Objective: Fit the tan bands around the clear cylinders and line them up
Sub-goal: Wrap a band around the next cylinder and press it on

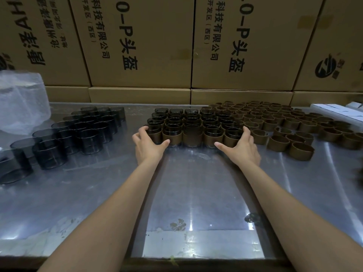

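Left hand: the left hand [146, 143] is being held spread, its fingers curved round the left end of the front row and its thumb reaching along the row's near face; nothing is being pinched.
Right hand: the right hand [240, 144] is being held spread in mirror fashion, its fingers being laid against the right end of the same row and its thumb pointing inward.
Banded cylinders: the banded cylinders [191, 127] are being bracketed between the two hands, packed in touching rows running away from the thumbs.
Step in hand: the front row is judged as being squared up against the rows behind it.
Loose tan bands: the loose tan bands [280, 122] are lying just beyond the right hand and spreading well out to that side.
Bare clear cylinders: the bare clear cylinders [78, 132] are standing well apart from the left hand, out to its far side.
Table: everything is being carried by the shiny metal table [186, 193].
Risk, squeeze: if the hands are being pressed inward unevenly, the row is likely being bowed and a middle piece popped forward.
Risk, bands: a nearby empty band could be nudged by the right hand's fingers.
Risk, slide: on the slick surface, rows behind could be shoved askew.
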The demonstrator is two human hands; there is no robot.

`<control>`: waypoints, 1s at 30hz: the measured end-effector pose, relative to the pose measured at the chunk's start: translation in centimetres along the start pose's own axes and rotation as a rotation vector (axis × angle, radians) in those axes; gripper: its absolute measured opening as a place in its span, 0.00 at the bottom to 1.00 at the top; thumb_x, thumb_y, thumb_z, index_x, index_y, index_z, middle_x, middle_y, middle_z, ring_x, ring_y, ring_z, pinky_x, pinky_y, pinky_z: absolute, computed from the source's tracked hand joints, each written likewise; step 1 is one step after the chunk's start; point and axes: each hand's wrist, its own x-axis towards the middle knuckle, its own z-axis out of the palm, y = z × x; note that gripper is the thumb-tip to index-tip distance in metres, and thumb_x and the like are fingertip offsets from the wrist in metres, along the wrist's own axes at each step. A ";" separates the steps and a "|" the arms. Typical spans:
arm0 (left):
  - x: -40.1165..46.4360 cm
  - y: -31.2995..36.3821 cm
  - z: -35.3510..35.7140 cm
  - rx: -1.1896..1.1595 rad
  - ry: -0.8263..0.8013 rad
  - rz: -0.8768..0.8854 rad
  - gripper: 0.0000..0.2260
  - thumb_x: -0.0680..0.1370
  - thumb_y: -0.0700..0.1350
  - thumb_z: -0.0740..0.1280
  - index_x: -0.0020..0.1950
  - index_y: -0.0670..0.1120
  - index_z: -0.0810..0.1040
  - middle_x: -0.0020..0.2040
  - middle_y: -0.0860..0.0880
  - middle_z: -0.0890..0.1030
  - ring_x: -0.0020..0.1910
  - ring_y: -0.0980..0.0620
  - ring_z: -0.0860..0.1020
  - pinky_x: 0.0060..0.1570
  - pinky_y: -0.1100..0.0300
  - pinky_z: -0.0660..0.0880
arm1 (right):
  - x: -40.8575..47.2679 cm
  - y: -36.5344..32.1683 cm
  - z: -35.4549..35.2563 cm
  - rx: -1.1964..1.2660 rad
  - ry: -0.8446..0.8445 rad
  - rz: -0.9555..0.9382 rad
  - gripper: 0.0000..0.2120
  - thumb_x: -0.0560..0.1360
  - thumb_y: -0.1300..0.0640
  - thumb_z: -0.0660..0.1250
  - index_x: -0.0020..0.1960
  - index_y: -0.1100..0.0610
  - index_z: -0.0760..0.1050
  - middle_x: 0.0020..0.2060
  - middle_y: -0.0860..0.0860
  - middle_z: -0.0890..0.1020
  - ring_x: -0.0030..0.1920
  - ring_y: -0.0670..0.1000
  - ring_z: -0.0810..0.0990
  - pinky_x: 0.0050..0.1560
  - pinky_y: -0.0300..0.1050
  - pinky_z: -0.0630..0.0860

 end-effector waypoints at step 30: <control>2.1 -6.3 -9.4 0.601 0.155 0.138 0.36 0.76 0.45 0.67 0.76 0.35 0.52 0.74 0.34 0.60 0.75 0.36 0.54 0.73 0.42 0.49 | -3.2 0.8 -1.3 0.125 -0.022 0.005 0.42 0.76 0.47 0.67 0.77 0.59 0.45 0.76 0.57 0.56 0.74 0.59 0.59 0.70 0.55 0.61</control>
